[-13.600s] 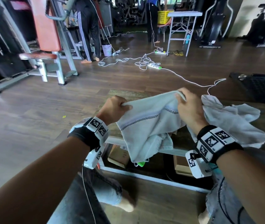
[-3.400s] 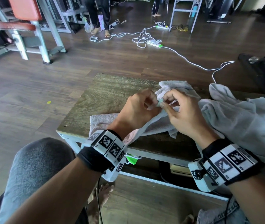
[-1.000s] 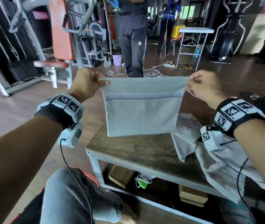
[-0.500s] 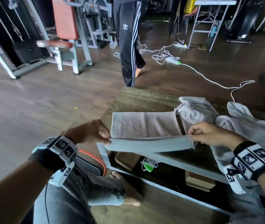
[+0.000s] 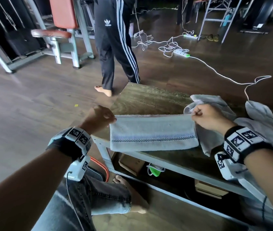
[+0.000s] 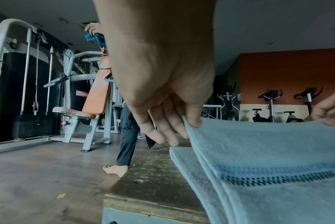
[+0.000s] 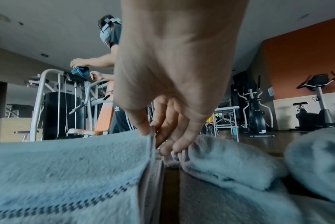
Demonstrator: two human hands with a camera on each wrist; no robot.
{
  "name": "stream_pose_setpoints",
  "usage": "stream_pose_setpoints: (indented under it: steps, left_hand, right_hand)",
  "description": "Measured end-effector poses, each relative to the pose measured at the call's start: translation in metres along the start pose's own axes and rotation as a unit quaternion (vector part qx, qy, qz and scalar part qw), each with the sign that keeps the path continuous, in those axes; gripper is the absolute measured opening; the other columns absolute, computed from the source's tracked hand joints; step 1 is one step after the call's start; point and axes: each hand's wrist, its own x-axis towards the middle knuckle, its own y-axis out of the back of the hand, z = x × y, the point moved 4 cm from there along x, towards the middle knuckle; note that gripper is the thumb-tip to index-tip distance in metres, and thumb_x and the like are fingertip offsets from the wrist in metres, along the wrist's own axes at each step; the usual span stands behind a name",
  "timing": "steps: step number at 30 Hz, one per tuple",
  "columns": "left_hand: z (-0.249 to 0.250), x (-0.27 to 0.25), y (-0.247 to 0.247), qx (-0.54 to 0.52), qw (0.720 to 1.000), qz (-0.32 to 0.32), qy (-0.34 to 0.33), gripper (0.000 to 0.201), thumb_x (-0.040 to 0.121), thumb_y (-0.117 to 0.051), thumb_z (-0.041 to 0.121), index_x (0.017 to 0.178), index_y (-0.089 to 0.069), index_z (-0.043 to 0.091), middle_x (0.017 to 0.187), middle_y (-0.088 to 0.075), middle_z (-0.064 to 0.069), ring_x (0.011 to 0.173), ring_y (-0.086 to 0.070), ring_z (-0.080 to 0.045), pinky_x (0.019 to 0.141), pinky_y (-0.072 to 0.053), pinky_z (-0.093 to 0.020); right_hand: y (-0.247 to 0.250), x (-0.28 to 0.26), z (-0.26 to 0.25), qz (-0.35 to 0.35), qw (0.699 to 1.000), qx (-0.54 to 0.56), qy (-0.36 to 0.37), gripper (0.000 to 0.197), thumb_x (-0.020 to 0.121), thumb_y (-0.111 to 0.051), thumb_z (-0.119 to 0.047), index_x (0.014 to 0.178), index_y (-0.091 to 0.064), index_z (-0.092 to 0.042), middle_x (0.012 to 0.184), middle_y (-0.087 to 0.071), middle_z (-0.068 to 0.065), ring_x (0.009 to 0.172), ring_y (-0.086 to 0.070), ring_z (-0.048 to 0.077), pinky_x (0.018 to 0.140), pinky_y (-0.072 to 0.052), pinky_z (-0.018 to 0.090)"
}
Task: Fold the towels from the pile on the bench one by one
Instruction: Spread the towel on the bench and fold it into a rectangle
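A folded grey towel (image 5: 152,132) with a dark checked stripe lies on the wooden bench (image 5: 149,99), over another folded towel (image 6: 184,159) whose edge shows beneath it. My left hand (image 5: 111,120) pinches the top towel's far left corner (image 6: 189,122). At the far right corner (image 7: 150,133) my right hand (image 5: 194,115) pinches it the same way. The towel's near edge reaches the bench's front rim. A pile of crumpled towels (image 5: 262,124) sits to the right of my right hand, and shows as grey lumps (image 7: 230,159) in the right wrist view.
A person in striped black trousers (image 5: 115,44) stands barefoot just beyond the bench's far left corner. Gym machines (image 5: 60,30) stand behind, and white cables with a power strip (image 5: 181,53) lie on the floor. Boxes (image 5: 131,164) sit under the bench. My knee (image 5: 102,200) is below.
The towel was held up spread in the air, then folded and lowered; now it lies on the folded towel on the bench. The standing person has stepped closer to the bench.
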Motion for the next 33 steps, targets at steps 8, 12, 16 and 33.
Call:
stream_pose_setpoints:
  steps: [8,12,16,33]
  left_hand:
    - [-0.019,0.047,-0.027,0.057,0.997,0.03,0.032,0.002,0.081,-0.074,0.018,0.081,-0.074,0.015,0.08,-0.068,0.0,0.078,-0.063,-0.015,0.072,-0.049,-0.024]
    - [-0.023,0.048,-0.037,0.081,0.996,0.034,0.034,0.009,0.083,-0.073,0.022,0.088,-0.076,0.016,0.084,-0.064,0.001,0.075,-0.057,-0.014,0.068,-0.039,-0.022]
    - [-0.022,0.049,-0.039,0.072,0.997,0.023,0.013,0.005,0.084,-0.073,0.019,0.088,-0.074,0.017,0.085,-0.067,0.003,0.067,-0.057,-0.006,0.055,-0.039,-0.017]
    - [0.052,0.002,0.046,-0.007,0.97,0.19,-0.152,0.015,0.077,-0.081,0.018,0.09,-0.074,0.014,0.083,-0.066,0.002,0.062,-0.053,-0.007,0.058,-0.041,-0.015]
  right_hand:
    - [-0.038,0.05,0.012,0.041,0.998,-0.037,-0.016,0.014,0.083,-0.061,-0.011,0.072,-0.064,-0.018,0.088,-0.07,0.004,0.085,-0.064,0.025,0.08,-0.055,0.037]
    - [-0.056,0.055,0.019,0.053,0.995,-0.082,-0.006,0.013,0.087,-0.062,-0.013,0.075,-0.061,-0.019,0.083,-0.068,0.006,0.084,-0.064,0.027,0.077,-0.055,0.038]
    - [-0.06,0.057,0.027,0.065,0.994,-0.084,-0.005,0.006,0.086,-0.066,-0.017,0.083,-0.063,-0.021,0.078,-0.069,0.003,0.077,-0.064,0.024,0.068,-0.052,0.03]
    - [0.051,-0.023,-0.028,0.254,0.962,0.06,0.083,0.019,0.086,-0.058,-0.002,0.095,-0.07,-0.014,0.083,-0.066,-0.001,0.077,-0.06,0.018,0.071,-0.045,0.028]
